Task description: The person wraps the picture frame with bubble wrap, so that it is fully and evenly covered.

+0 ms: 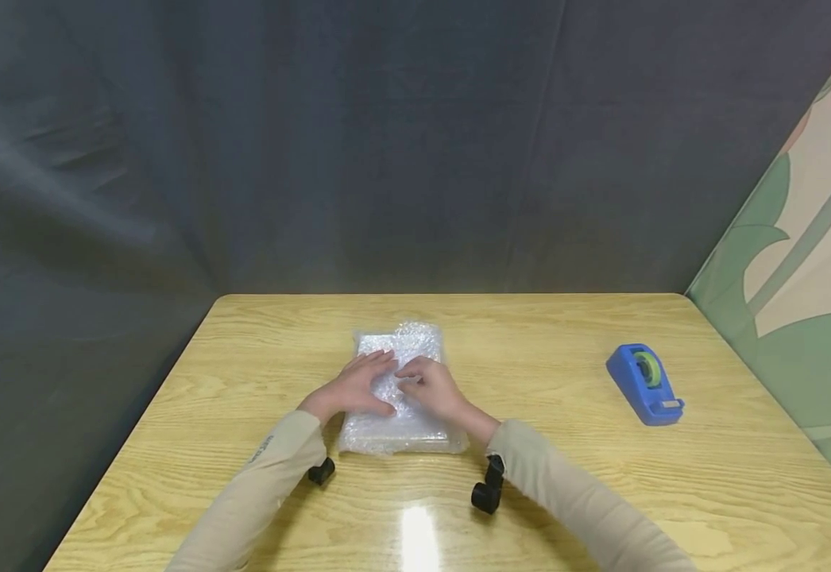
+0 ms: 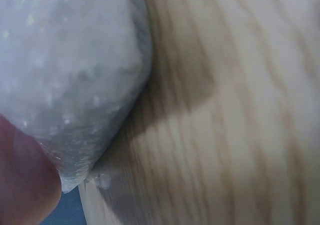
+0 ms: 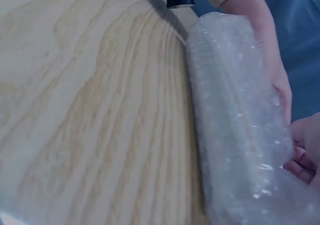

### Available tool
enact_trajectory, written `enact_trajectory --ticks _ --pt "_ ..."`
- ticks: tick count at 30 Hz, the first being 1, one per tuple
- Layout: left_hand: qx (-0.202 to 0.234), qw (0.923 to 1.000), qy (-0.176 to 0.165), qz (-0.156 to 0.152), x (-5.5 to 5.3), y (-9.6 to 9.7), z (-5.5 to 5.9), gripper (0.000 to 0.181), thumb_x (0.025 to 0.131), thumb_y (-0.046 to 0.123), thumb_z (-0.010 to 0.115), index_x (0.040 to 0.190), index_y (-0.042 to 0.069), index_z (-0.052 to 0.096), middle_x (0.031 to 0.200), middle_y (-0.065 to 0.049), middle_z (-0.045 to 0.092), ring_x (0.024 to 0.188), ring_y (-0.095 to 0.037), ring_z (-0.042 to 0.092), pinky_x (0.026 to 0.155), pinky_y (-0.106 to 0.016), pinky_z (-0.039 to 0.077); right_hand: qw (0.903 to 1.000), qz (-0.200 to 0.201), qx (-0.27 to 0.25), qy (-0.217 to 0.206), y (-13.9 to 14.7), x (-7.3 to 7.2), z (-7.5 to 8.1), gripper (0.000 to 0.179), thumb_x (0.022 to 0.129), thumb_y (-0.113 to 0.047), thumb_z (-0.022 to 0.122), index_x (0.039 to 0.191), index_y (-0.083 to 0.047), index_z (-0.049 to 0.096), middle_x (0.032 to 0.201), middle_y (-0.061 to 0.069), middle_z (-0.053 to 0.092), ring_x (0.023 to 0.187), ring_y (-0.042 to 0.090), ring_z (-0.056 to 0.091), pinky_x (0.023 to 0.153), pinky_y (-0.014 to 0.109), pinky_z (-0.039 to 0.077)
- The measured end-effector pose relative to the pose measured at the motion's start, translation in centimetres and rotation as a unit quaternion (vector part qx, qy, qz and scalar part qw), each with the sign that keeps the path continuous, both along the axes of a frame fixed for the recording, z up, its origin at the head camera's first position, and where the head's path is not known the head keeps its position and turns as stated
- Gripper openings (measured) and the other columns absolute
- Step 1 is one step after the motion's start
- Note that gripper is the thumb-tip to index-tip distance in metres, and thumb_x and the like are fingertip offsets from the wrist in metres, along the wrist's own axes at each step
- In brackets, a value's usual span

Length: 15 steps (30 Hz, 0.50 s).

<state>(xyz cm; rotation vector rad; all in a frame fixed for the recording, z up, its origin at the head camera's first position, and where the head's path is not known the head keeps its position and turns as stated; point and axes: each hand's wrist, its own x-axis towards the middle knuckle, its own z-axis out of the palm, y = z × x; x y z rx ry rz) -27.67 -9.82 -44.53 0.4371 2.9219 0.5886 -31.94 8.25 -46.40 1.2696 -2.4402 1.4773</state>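
A flat rectangular package in bubble wrap lies on the wooden table between both hands. My left hand rests on its left half with fingers extended and thumb spread apart. Over the middle, my right hand has its thumb and index finger bent close together at the wrap's surface; I cannot tell whether anything is between them. One corner of the bubble wrap fills much of the left wrist view, beside a blurred fingertip. From the right wrist view, the package's padded side shows, with curled fingers at its far side.
A blue tape dispenser with a greenish roll stands on the right part of the table. Black wrist devices hang below the sleeves. A dark curtain closes off the back and left; a flower-patterned panel stands at right.
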Motion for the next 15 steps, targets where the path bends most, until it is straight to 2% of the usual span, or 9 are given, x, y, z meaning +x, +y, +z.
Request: enact_trajectory --ticks 6,12,15 --pt "0.007 0.9999 0.008 -0.006 -0.22 0.03 -0.05 0.083 0.067 0.031 0.073 0.137 0.003 0.038 0.147 -0.012 0.025 0.136 -0.029 0.016 0.111 -0.045 0.005 0.9957 -0.037 0.053 0.066 -0.79 0.26 -0.65 0.022 0.073 -0.003 0.068 0.092 0.008 0.067 0.094 0.017 0.063 0.092 0.03 0.057 0.085 0.04 0.046" --pt "-0.004 1.0 0.006 -0.006 -0.36 -0.01 -0.26 0.084 0.067 0.033 0.073 0.138 0.005 0.037 0.148 -0.01 0.024 0.137 -0.028 0.016 0.111 -0.044 0.005 0.9893 -0.058 0.094 0.095 -1.02 0.54 -0.9 0.029 0.073 -0.011 0.071 0.092 0.009 0.067 0.098 0.018 0.06 0.094 0.032 0.053 0.086 0.042 0.044" --pt "-0.005 1.0 0.004 -0.003 -0.39 0.03 -0.23 0.085 0.067 0.034 0.074 0.138 0.006 0.036 0.148 -0.009 0.023 0.137 -0.028 0.015 0.111 -0.044 0.005 0.9856 -0.064 0.115 0.107 -0.91 0.32 -0.87 0.037 0.073 -0.016 0.072 0.096 0.011 0.064 0.105 0.022 0.059 0.1 0.035 0.053 0.091 0.044 0.042"
